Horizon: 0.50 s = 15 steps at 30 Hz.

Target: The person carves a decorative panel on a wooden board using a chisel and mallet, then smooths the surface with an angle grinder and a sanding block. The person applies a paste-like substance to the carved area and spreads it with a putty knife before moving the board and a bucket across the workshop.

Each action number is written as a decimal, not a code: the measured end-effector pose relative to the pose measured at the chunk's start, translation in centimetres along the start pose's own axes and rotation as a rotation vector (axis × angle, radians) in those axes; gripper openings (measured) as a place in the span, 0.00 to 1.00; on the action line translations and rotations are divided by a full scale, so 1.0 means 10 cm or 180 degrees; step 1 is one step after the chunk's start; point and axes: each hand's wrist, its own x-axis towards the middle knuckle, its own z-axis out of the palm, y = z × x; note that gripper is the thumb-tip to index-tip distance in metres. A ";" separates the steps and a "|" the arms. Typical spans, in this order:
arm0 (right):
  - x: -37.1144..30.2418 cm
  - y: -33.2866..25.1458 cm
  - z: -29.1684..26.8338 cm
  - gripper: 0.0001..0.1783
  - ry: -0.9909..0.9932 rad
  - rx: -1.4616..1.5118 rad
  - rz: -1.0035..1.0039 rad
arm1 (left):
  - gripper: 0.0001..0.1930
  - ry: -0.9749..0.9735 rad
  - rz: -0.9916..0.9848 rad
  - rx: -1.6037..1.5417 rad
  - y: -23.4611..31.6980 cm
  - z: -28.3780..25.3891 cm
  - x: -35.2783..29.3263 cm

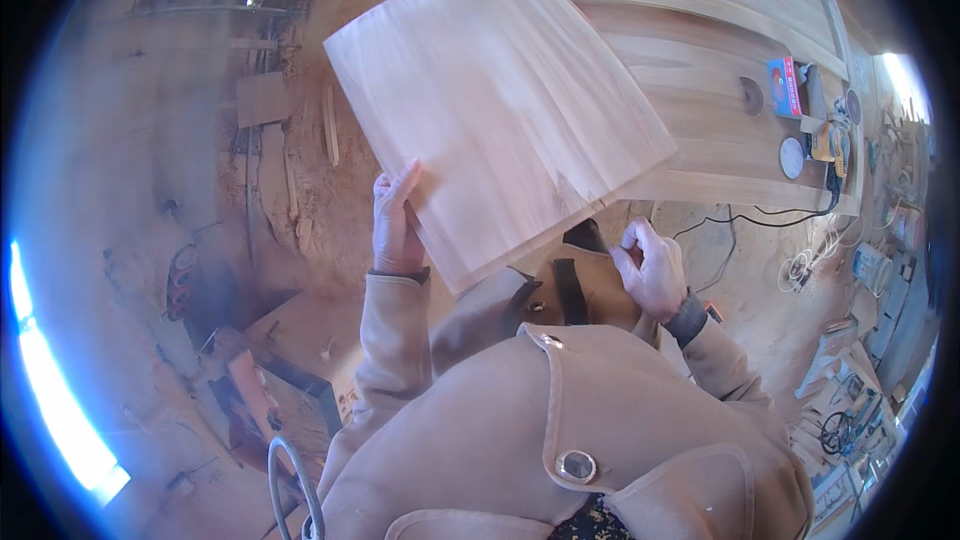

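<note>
My left hand grips a wide, pale wooden board by its near left edge, thumb on top and the fingers mostly hidden underneath. The board is held up at a slant in front of me, and its far right part overlaps the wooden work surface beyond. Just off the board's near right corner, my right hand is apart from the wood. Its fingers are curled, with thumb and forefinger close together. Whatever lies in that pinch, if anything, is too small to make out.
On the wooden work surface at the right are a blue and red box, a yellow power tool, a white disc and a dark disc. A black cable hangs off its edge. Scrap wood lies on the dusty floor.
</note>
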 end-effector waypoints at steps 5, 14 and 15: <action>0.11 -0.50 0.81 0.11 -0.0353 -0.0446 0.0070 | 0.13 0.0138 0.0126 -0.0266 0.48 -0.93 0.08; 0.29 -1.65 2.29 0.12 -0.0606 -0.0829 -0.0034 | 0.16 0.0443 0.0559 -0.0421 1.44 -2.67 0.18; 0.28 -1.74 2.40 0.12 -0.0636 -0.0837 -0.0022 | 0.16 0.0443 0.0596 -0.0413 1.50 -2.83 0.18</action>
